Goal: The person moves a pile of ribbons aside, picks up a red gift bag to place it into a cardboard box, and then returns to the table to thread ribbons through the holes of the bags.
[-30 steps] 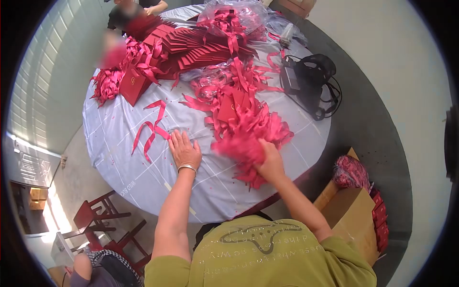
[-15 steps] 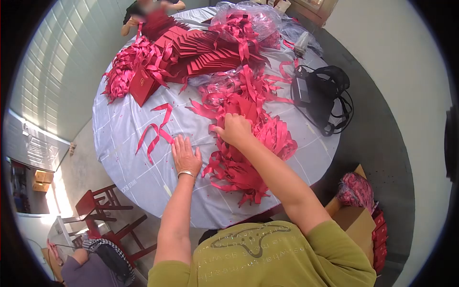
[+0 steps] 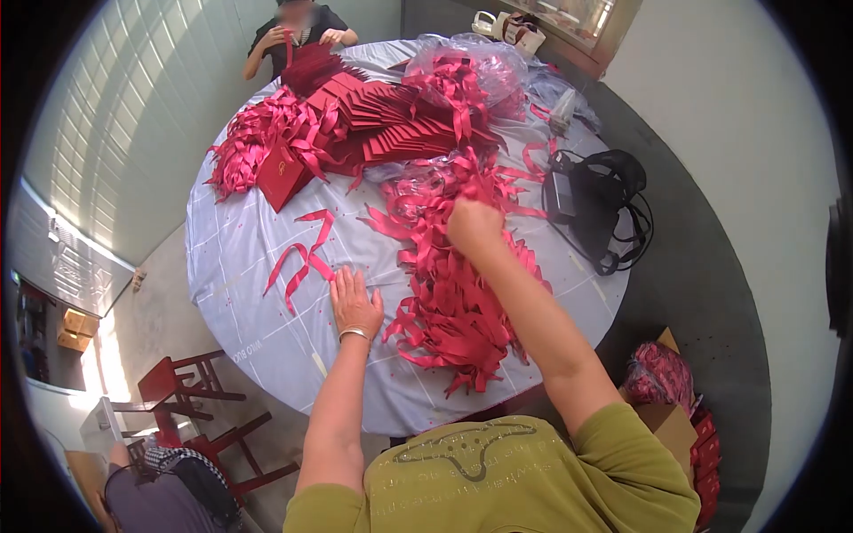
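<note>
Several lots of red ribbon, each placed by reference to the round table (image 3: pixel 240 258). Lot one, the near ribbon heap (image 3: pixel 453 311), runs from the table's near edge toward its middle, tangled and unsorted. The right hand (image 3: pixel 474 226) is at the middle-of-table end of it, curled into a fist around a bunch of strands. The left hand (image 3: pixel 355 302) lies palm down on bare cloth at the near edge just beside that heap, fingers spread wide and holding nothing. Lot two, two loose ribbons (image 3: pixel 305 253), lies alone on the table left of the middle, a little beyond the left hand. Lot three, the far ribbon heap (image 3: pixel 253 142), lies at the far left, with a red gift box (image 3: pixel 283 173) against it. Fanned red cards (image 3: pixel 391 115) occupy the far half. A clear bag (image 3: pixel 471 67) with more ribbon is at the far edge. A black bag (image 3: pixel 591 191) sits at the right edge. A co-worker's hands (image 3: pixel 306 35) are busy at the far rim. A cardboard carton (image 3: pixel 662 417) stands off the table to the near right. Judged progress: early to middling, since the cards look stacked in order but most ribbon lies in heaps, and only the bunch in the fist is separated out
</note>
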`<state>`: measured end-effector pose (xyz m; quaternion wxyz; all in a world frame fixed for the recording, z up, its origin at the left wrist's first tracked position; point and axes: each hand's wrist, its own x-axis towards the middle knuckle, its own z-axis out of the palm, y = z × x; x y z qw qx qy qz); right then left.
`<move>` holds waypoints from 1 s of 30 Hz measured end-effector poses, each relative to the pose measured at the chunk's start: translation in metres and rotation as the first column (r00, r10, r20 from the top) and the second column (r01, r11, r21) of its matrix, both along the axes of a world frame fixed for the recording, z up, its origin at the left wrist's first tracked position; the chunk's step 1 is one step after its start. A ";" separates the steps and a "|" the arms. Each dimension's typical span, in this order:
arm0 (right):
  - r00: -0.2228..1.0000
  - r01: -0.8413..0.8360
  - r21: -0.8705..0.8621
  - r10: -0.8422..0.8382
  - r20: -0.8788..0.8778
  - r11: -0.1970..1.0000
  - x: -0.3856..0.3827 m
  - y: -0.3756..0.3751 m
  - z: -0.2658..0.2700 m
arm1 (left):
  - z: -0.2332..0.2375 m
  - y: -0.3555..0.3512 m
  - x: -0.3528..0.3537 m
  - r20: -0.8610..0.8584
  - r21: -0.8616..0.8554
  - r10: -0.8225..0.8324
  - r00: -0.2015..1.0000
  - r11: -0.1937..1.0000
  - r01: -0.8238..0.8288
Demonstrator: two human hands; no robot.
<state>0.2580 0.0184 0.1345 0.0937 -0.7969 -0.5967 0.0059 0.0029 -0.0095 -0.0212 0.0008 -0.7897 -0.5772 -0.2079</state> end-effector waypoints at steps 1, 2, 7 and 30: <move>0.999 0.035 0.086 -0.035 -0.002 0.996 0.008 -0.002 0.011 | 0.000 -0.001 -0.001 0.007 -0.001 -0.003 1.000 1.000 0.003; 0.996 0.048 0.243 -0.027 -0.089 0.969 0.018 -0.006 0.020 | -0.001 -0.002 -0.001 0.013 -0.001 0.004 1.000 1.000 -0.004; 0.635 0.326 0.525 0.229 -0.738 0.786 0.086 0.002 0.015 | -0.001 -0.001 -0.002 0.016 -0.001 -0.006 1.000 1.000 0.006; -0.545 0.113 0.060 0.112 -0.831 0.992 0.004 -0.094 -0.099 | 0.061 0.113 -0.044 -0.308 -0.376 0.597 0.741 0.639 -0.671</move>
